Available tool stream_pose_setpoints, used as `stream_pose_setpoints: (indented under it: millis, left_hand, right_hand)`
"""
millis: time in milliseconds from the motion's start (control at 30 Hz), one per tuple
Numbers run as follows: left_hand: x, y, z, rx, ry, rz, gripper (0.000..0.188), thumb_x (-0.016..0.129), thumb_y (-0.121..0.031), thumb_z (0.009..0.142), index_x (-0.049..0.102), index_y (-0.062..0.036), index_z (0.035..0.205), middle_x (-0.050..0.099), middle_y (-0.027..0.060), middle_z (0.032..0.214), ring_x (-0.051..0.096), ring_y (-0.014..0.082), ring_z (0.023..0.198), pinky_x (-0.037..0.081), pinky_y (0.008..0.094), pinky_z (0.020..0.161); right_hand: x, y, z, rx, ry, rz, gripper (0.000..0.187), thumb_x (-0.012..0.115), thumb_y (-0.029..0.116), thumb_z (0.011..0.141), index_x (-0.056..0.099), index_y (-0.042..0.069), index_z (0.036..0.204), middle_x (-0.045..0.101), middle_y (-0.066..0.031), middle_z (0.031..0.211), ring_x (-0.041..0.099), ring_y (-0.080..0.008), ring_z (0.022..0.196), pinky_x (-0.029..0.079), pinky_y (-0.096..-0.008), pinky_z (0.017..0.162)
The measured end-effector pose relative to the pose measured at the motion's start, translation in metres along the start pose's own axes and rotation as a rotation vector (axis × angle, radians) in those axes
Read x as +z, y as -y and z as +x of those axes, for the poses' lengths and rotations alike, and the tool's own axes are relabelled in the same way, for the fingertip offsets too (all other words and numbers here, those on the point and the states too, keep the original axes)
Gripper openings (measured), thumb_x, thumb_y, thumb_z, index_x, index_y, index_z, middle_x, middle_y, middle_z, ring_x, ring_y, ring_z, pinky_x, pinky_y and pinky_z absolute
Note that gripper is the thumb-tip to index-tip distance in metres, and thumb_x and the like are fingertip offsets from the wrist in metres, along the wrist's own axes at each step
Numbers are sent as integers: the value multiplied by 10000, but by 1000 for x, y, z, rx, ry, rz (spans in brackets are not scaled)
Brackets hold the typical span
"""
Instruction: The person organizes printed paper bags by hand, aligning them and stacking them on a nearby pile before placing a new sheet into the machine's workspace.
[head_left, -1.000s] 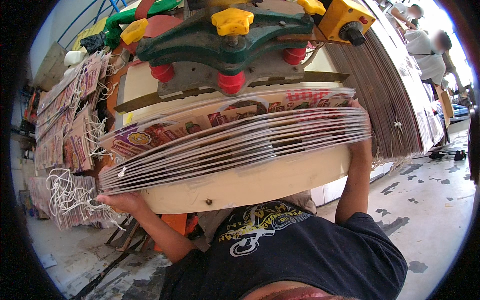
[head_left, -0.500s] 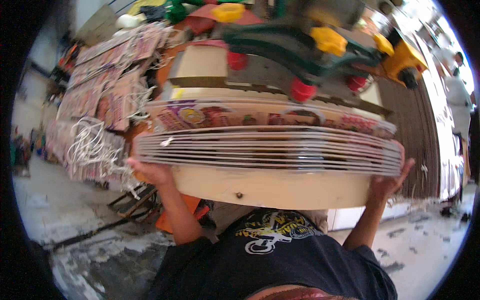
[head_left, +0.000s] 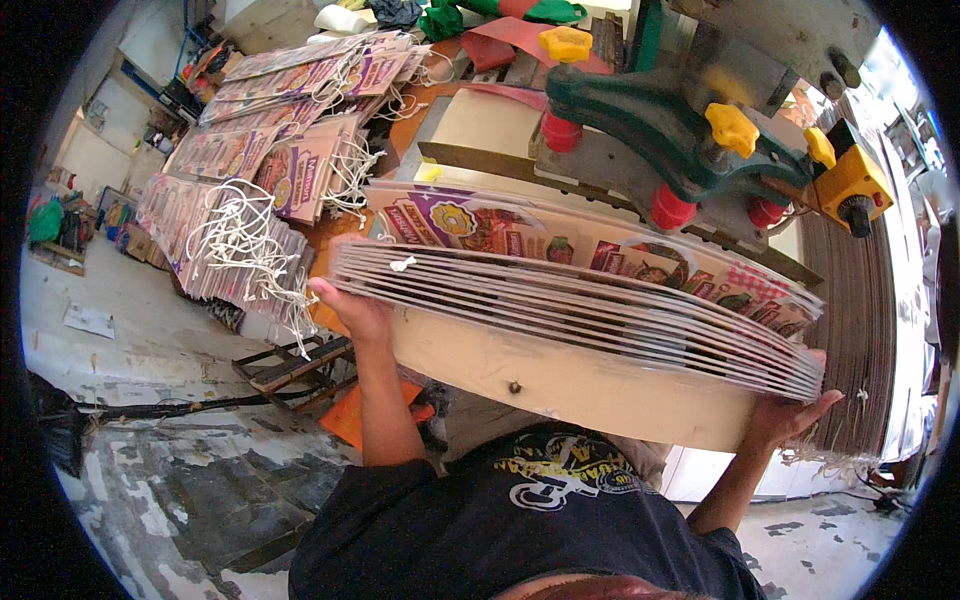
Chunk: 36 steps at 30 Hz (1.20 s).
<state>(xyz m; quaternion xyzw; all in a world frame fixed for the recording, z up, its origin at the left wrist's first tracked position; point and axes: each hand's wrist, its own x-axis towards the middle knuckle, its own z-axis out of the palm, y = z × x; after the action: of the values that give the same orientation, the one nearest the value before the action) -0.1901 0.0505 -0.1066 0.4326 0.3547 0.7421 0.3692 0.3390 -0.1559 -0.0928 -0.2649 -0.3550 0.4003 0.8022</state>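
Observation:
Between my two hands is a stack of flat printed paper bags (head_left: pixel 560 310), their thin pale edges facing me and a small white tuft sticking out on the left. My left hand (head_left: pixel 358 312) grips the stack's left end, thumb toward me. My right hand (head_left: pixel 790 415) is closed around the right end, with some fingers hidden behind the stack. A cream board (head_left: pixel 580 385) lies beneath the stack. Just beyond its edges shows a printed bag face (head_left: pixel 540 235) with food pictures.
Beyond the stack stands a machine with a dark green bracket (head_left: pixel 630 110), yellow knobs (head_left: pixel 732 130) and red feet (head_left: pixel 672 205). At left lie piled printed bags (head_left: pixel 225 155) with white cords (head_left: pixel 240 235). A tall brown stack (head_left: pixel 860 300) is at right. An orange sheet (head_left: pixel 370 415) lies below.
The view has turned, so the machine and bag piles sit further right in the picture. Both hands still hold the stack, which now slopes down to the right.

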Motion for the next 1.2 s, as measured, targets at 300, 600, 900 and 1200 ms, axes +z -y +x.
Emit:
stream_pose_setpoints:
  millis: [300,600,900,1200]
  left_hand:
    - [-3,-4,2,173,182,-123,904,289,-856,889,531,1,1042,660,242,806,669,337,761,568,444,699]
    - [7,-30,-1,128,234,-174,935,327,-882,857,546,7,1045,662,227,880,679,345,775,566,438,726]
    - [4,-9,-10,-177,-133,-64,979,255,-803,933,486,15,1419,596,186,1359,613,340,1211,531,495,1022]
    - [-4,-11,-8,-26,88,-63,918,330,-855,879,546,15,1079,625,182,924,650,311,875,574,452,833]
  right_hand:
    - [48,-4,-5,-194,-361,-373,554,296,553,1002,493,49,887,606,-175,786,608,-272,735,532,-420,728]
    - [47,20,-5,-243,-180,-379,559,288,531,1006,520,28,925,636,-227,821,652,-317,801,545,-450,803]
    - [17,10,-14,-34,-439,-241,784,336,663,1014,509,-31,1334,621,-162,1225,611,-270,1121,476,-420,1001]
    - [28,3,-10,-140,-252,-407,638,301,642,995,506,39,955,575,-162,883,589,-260,868,488,-384,804]
